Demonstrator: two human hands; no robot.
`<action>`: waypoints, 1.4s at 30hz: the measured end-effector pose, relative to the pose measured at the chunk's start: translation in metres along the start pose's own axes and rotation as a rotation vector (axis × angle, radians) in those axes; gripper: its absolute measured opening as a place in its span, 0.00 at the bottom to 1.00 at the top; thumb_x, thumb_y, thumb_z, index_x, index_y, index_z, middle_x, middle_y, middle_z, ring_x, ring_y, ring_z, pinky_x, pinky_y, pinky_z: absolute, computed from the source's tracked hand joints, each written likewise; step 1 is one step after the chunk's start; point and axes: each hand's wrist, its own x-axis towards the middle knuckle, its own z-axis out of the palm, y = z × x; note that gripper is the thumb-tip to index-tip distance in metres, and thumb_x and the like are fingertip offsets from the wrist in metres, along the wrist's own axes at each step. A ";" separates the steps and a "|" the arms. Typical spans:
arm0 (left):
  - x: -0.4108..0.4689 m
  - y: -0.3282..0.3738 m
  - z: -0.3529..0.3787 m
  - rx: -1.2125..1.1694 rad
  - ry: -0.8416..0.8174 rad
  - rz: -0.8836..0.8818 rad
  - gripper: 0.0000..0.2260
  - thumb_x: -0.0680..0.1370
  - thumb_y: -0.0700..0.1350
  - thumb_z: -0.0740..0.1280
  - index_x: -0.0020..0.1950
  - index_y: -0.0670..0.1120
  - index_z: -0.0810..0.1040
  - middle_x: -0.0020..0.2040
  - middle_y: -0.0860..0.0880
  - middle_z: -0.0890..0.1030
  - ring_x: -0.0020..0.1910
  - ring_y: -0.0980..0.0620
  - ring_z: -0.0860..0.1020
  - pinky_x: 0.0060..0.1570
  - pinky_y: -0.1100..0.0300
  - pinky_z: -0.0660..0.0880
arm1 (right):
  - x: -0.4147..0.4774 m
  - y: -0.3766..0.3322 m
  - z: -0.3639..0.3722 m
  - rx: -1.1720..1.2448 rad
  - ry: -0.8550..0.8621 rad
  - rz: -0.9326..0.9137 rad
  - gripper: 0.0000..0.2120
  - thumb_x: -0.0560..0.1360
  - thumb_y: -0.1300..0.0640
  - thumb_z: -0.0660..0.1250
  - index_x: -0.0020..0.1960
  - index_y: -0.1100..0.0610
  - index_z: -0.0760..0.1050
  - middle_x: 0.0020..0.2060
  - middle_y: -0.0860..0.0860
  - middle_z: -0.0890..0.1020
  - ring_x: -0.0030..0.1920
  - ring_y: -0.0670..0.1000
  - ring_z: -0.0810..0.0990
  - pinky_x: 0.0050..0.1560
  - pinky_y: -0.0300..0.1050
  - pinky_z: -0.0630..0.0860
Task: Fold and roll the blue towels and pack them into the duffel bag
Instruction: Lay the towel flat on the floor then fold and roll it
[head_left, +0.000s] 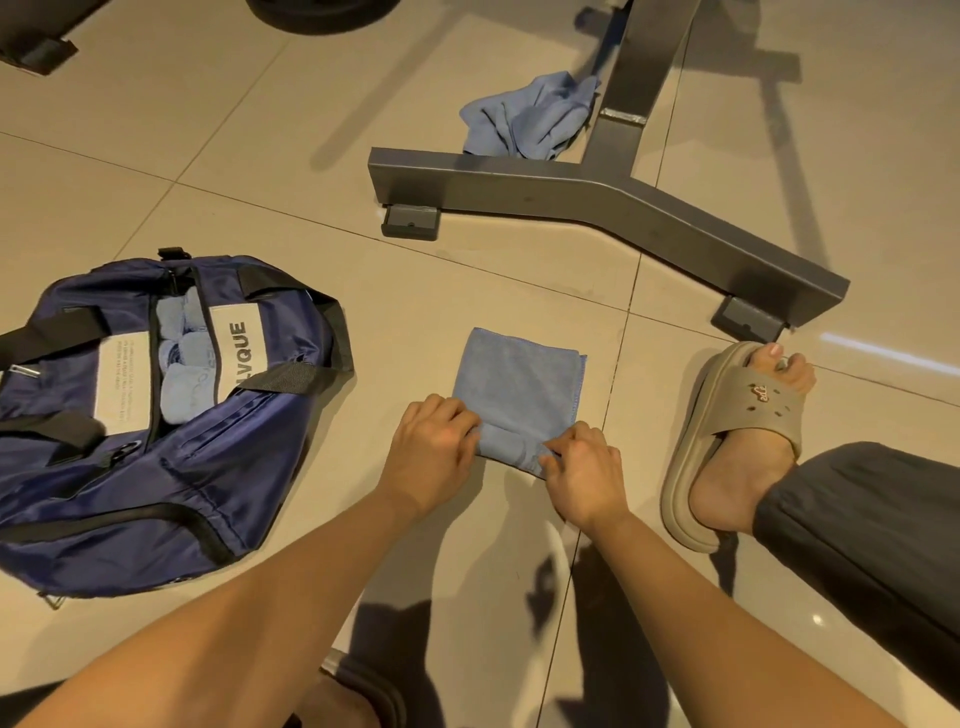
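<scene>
Warm indoor light on the glossy floor (519, 275): soft, doubled shadows, a glare streak (883, 354) near its right edge, lines bowing and perhaps softening toward the corners.

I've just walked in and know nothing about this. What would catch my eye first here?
At centre, the left hand and right hand grip the near edge of a folded towel on the floor, that edge curled into a small roll. To the left, an open bag holds rolled towels. Farther off, a crumpled towel lies against a metal frame.
</scene>
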 end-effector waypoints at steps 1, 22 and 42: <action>-0.003 -0.002 0.002 -0.006 -0.015 0.014 0.05 0.78 0.46 0.66 0.51 0.47 0.80 0.48 0.51 0.79 0.47 0.47 0.73 0.48 0.52 0.70 | 0.003 -0.001 -0.003 0.000 -0.024 0.014 0.12 0.82 0.53 0.59 0.54 0.53 0.81 0.55 0.53 0.75 0.60 0.56 0.71 0.56 0.50 0.65; 0.024 -0.007 0.001 0.018 -0.178 -0.012 0.06 0.77 0.53 0.67 0.46 0.51 0.78 0.45 0.54 0.77 0.44 0.49 0.73 0.47 0.55 0.69 | 0.051 -0.005 -0.026 -0.076 -0.001 -0.170 0.09 0.81 0.55 0.60 0.55 0.52 0.79 0.50 0.51 0.79 0.53 0.57 0.77 0.48 0.48 0.65; 0.084 -0.021 0.015 -0.321 -0.146 -0.587 0.10 0.80 0.53 0.69 0.53 0.47 0.79 0.48 0.49 0.82 0.51 0.43 0.77 0.48 0.52 0.72 | 0.074 -0.003 -0.040 -0.105 0.142 -0.265 0.15 0.74 0.47 0.68 0.57 0.52 0.78 0.51 0.51 0.78 0.51 0.56 0.75 0.54 0.52 0.69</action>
